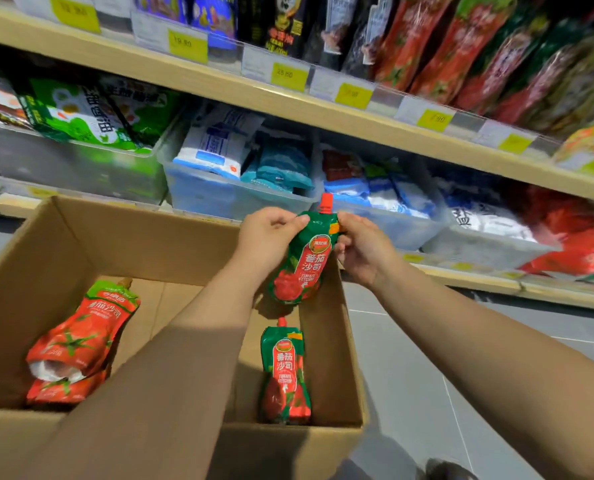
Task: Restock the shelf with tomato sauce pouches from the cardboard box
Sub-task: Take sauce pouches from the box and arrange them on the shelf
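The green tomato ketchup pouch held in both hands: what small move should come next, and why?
Probably lift the green tomato ketchup pouch with the red cap toward the shelf: the left hand and right hand grip its top, and it hangs above the brown cardboard box.

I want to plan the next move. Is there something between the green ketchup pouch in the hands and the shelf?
Nothing visible blocks it. Both hands, left and right, hold the green pouch above the cardboard box, with open air up to the shelves. Which shelf spot it goes to is unclear; the clear bins directly behind already hold packets.
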A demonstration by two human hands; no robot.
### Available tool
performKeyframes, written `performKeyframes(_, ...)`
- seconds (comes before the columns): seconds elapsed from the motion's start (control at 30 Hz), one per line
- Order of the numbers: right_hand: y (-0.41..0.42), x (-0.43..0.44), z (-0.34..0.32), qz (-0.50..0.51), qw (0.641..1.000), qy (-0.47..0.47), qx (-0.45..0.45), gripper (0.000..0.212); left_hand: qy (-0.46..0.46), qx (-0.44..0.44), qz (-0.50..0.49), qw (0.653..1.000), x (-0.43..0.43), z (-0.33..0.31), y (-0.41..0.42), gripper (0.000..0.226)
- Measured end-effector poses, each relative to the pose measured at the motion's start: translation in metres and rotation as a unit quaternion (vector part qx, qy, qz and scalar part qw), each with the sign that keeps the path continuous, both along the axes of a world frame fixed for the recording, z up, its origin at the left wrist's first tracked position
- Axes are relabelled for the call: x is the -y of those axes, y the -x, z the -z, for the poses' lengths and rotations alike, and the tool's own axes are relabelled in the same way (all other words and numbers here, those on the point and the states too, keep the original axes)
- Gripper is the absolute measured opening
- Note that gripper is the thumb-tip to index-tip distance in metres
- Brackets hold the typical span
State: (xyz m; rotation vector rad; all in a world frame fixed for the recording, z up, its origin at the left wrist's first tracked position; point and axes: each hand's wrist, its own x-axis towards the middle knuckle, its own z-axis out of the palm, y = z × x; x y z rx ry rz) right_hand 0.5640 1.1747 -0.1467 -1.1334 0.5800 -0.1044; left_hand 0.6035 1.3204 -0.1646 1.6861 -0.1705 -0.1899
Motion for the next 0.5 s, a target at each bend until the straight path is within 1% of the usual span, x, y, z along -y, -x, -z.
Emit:
performKeyframes(0.1, 0.005, 0.009, -0.013, -0.014, 1.000, 0.018, 0.002, 0.011, 0.000, 0.019, -0.026, 0.999, 0.006, -0.020, 0.001, 0.019)
performKeyframes(0.13, 0.009, 0.013, -0.016, -0.039, 0.999, 0.032, -0.015, 0.014, 0.009, 0.014, -0.039, 0.999, 0.007, -0.027, 0.001, 0.018)
performKeyframes(0.17, 0.014, 0.017, -0.018, -0.077, 0.995, 0.053, -0.040, 0.022, 0.023, 0.009, -0.050, 0.998, 0.010, -0.034, 0.000, 0.018)
performKeyframes(0.23, 0.022, 0.024, -0.017, -0.166, 0.977, 0.106, -0.086, 0.037, 0.053, 0.009, -0.066, 0.996, 0.017, -0.050, -0.002, 0.018)
performKeyframes(0.27, 0.026, 0.029, -0.018, -0.191, 0.971, 0.116, -0.089, 0.038, 0.067, 0.013, -0.067, 0.995, 0.024, -0.060, -0.003, 0.018)
performKeyframes(0.3, 0.028, 0.036, -0.020, -0.194, 0.971, 0.111, -0.078, 0.034, 0.081, 0.016, -0.063, 0.995, 0.032, -0.070, -0.003, 0.017)
performKeyframes(0.37, 0.029, 0.053, -0.030, -0.161, 0.982, 0.099, -0.030, 0.017, 0.103, 0.016, -0.055, 0.993, 0.054, -0.086, -0.001, 0.014)
performKeyframes(0.4, 0.029, 0.061, -0.035, -0.142, 0.984, 0.103, -0.002, 0.011, 0.117, 0.009, -0.052, 0.992, 0.064, -0.091, 0.000, 0.014)
performKeyframes(0.43, 0.029, 0.077, -0.041, -0.125, 0.985, 0.113, 0.025, 0.012, 0.132, 0.004, -0.048, 0.990, 0.081, -0.097, 0.003, 0.014)
performKeyframes(0.5, 0.029, 0.094, -0.050, -0.102, 0.981, 0.156, 0.058, 0.021, 0.153, -0.009, -0.049, 0.987, 0.101, -0.102, 0.006, 0.014)
